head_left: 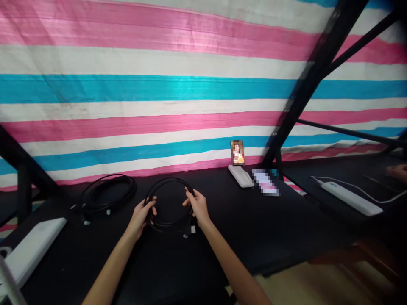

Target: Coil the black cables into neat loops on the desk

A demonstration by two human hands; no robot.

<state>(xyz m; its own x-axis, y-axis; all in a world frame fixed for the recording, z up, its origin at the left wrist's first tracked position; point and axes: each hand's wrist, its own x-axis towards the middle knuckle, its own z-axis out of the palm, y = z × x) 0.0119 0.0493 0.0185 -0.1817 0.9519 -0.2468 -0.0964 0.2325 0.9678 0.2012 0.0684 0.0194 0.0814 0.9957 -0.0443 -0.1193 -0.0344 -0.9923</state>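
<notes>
A black cable (171, 179) is wound into a round coil above the black table (248, 233). On the coil's left side, my left hand (142, 215) is closed around the strands. My right hand (197, 206) grips the opposite side, thumb and fingers pressed on the cable. Two light-coloured connector ends hang below the coil, near my right hand. Farther left, a second coiled black cable (127, 206) lies on the table, with several pale connector ends beside it.
A long white box-like device (34, 250) sits at the left. Behind and right are a phone (237, 152) on a white stand (241, 176) and a blurred packet (266, 183). A white power strip (351, 198) lies far right, near another person's hand (398, 173). Black frame bars (299, 106) rise before a striped sheet.
</notes>
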